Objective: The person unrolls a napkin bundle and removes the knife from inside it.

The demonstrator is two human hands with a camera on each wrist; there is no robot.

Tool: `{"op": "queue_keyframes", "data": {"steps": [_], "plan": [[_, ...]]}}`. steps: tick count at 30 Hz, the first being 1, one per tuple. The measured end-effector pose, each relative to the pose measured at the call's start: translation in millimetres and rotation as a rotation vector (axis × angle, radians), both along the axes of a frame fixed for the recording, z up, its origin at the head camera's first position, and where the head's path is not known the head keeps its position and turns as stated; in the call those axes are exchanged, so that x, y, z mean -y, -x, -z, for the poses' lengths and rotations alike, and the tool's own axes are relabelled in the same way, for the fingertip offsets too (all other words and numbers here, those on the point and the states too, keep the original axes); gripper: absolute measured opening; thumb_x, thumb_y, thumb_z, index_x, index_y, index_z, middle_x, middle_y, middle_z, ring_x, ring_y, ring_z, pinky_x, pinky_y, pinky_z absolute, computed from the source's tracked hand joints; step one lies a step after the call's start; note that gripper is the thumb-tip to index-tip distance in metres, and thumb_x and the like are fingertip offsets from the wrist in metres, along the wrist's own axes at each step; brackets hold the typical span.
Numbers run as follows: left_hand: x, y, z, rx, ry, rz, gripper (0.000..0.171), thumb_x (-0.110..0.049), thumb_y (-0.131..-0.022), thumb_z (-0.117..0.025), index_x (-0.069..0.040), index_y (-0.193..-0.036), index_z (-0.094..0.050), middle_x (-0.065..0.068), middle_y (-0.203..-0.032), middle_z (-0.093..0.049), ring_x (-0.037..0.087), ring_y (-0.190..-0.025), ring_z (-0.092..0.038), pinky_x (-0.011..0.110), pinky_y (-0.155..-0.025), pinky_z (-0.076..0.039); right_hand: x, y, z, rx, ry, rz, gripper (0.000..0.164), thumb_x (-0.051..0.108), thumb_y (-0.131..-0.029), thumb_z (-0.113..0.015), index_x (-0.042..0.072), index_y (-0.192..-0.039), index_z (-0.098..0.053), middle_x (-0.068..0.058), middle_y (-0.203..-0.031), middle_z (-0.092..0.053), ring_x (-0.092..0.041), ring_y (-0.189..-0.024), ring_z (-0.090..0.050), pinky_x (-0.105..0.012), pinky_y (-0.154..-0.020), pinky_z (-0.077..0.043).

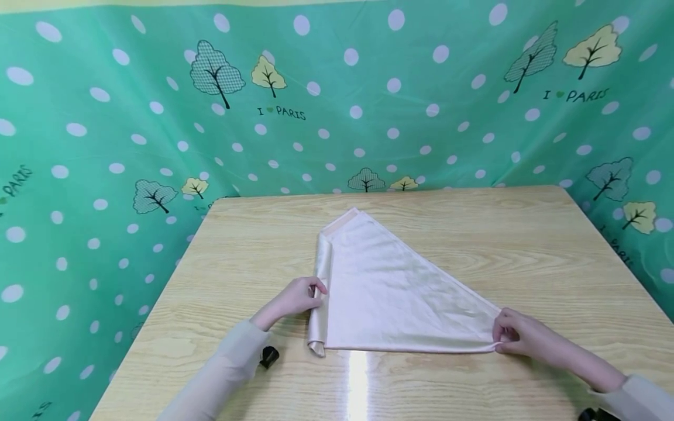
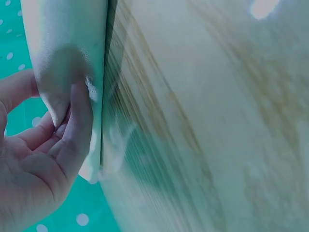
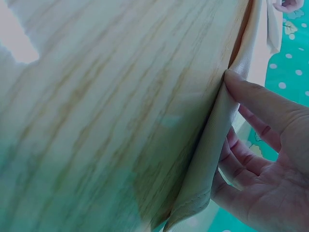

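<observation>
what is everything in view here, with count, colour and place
table: 1, light wood, centre and foreground
cloth: 1, pale pink, on the table, left side rolled
backdrop: 1, green with white dots, behind and beside the table
printed trees: several, grey-green and yellow, on the backdrop
lettering: several, black, on the backdrop
small objects: 2, black, lower left-centre and bottom right
sleeves: 2, off-white, lower left and lower right
left grip: 1, bare, holding the cloth's rolled side
right grip: 1, bare, pinching the cloth's right corner
</observation>
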State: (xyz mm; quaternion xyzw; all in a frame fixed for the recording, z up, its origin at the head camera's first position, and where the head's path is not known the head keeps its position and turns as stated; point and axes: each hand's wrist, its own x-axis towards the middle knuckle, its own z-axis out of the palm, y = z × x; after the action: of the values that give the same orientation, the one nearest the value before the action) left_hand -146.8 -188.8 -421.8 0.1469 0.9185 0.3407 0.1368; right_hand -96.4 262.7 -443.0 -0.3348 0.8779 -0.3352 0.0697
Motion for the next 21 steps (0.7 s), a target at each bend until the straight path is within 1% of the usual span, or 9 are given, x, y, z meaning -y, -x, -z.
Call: {"op": "queue_keyframes", "data": {"steps": [2, 7, 9, 12, 14, 18, 20, 21], "plan": [[2, -1.1, 0.2, 0.033, -0.045, -0.014, 0.022, 0.001, -0.068, -0.061, 0.001, -0.090, -0.060, 0.003, -0.068, -0.050, 0.009, -0.057, -0.046, 0.022, -0.049, -0.044, 0, 0.0, -0.4, 0.009, -0.002, -0.001, 0.020, 0.012, -0.070, -0.071, 0.018, -0.073, -0.053, 0.011, -0.073, -0.038, 0.000, -0.063, -0.036, -0.017, -0.050, -0.030], [8, -3.7, 1.0, 0.146, -0.175, -0.063, 0.027, 0.003, -0.071, -0.060, 0.004, -0.098, -0.057, 0.008, -0.067, -0.055, 0.011, -0.056, -0.053, 0.028, -0.050, -0.049, 1, -0.1, -0.8, 0.008, -0.004, -0.002, 0.020, 0.012, -0.070, -0.071, 0.018, -0.073, -0.053, 0.011, -0.073, -0.038, 0.000, -0.062, -0.035, -0.016, -0.050, -0.030], [11, -4.7, 1.4, 0.167, -0.205, -0.074, 0.029, 0.003, -0.072, -0.059, 0.004, -0.100, -0.057, 0.008, -0.068, -0.056, 0.011, -0.056, -0.053, 0.030, -0.051, -0.050, 0, -0.2, -0.6, 0.000, 0.000, -0.005, 0.020, 0.011, -0.070, -0.072, 0.018, -0.073, -0.053, 0.011, -0.072, -0.038, 0.000, -0.062, -0.035, -0.016, -0.050, -0.030], [14, -5.2, 2.2, 0.172, -0.231, -0.082, 0.031, 0.004, -0.073, -0.060, 0.004, -0.103, -0.055, 0.006, -0.068, -0.053, 0.010, -0.054, -0.052, 0.029, -0.050, -0.049, 0, -0.6, -0.1, -0.020, 0.007, -0.006, 0.021, 0.011, -0.069, -0.072, 0.018, -0.073, -0.053, 0.011, -0.072, -0.038, 0.000, -0.062, -0.035, -0.016, -0.050, -0.030], [16, -5.6, 3.5, 0.171, -0.255, -0.087, 0.034, 0.005, -0.073, -0.060, 0.005, -0.106, -0.054, 0.007, -0.072, -0.050, 0.010, -0.054, -0.051, 0.030, -0.050, -0.049, 0, -0.7, -0.1, -0.026, 0.012, -0.009, 0.021, 0.010, -0.069, -0.072, 0.018, -0.073, -0.053, 0.011, -0.072, -0.038, 0.000, -0.062, -0.035, -0.016, -0.050, -0.030], [20, -6.2, 4.7, 0.164, -0.302, -0.114, 0.043, 0.011, -0.072, -0.059, 0.008, -0.113, -0.048, 0.012, -0.078, -0.045, 0.012, -0.053, -0.049, 0.036, -0.049, -0.050, 0, -0.8, -0.4, -0.026, 0.011, -0.010, 0.022, 0.009, -0.069, -0.072, 0.018, -0.073, -0.053, 0.011, -0.072, -0.038, 0.000, -0.062, -0.036, -0.016, -0.050, -0.030], [23, -7.4, 4.3, 0.158, -0.318, -0.125, 0.046, 0.012, -0.072, -0.059, 0.008, -0.116, -0.046, 0.013, -0.079, -0.045, 0.012, -0.052, -0.048, 0.034, -0.048, -0.049, 1, -0.8, -0.6, -0.020, 0.009, -0.009, 0.022, 0.009, -0.069, -0.072, 0.018, -0.073, -0.053, 0.011, -0.072, -0.038, 0.000, -0.062, -0.036, -0.016, -0.050, -0.030], [22, -9.1, 0.6, 0.153, -0.320, -0.129, 0.047, 0.013, -0.072, -0.059, 0.008, -0.117, -0.045, 0.015, -0.079, -0.046, 0.013, -0.051, -0.048, 0.035, -0.048, -0.049, 1, -0.7, -0.6, -0.018, 0.006, -0.008, 0.022, 0.009, -0.069, -0.072, 0.018, -0.073, -0.053, 0.011, -0.073, -0.038, 0.000, -0.062, -0.036, -0.016, -0.050, -0.030]]}}
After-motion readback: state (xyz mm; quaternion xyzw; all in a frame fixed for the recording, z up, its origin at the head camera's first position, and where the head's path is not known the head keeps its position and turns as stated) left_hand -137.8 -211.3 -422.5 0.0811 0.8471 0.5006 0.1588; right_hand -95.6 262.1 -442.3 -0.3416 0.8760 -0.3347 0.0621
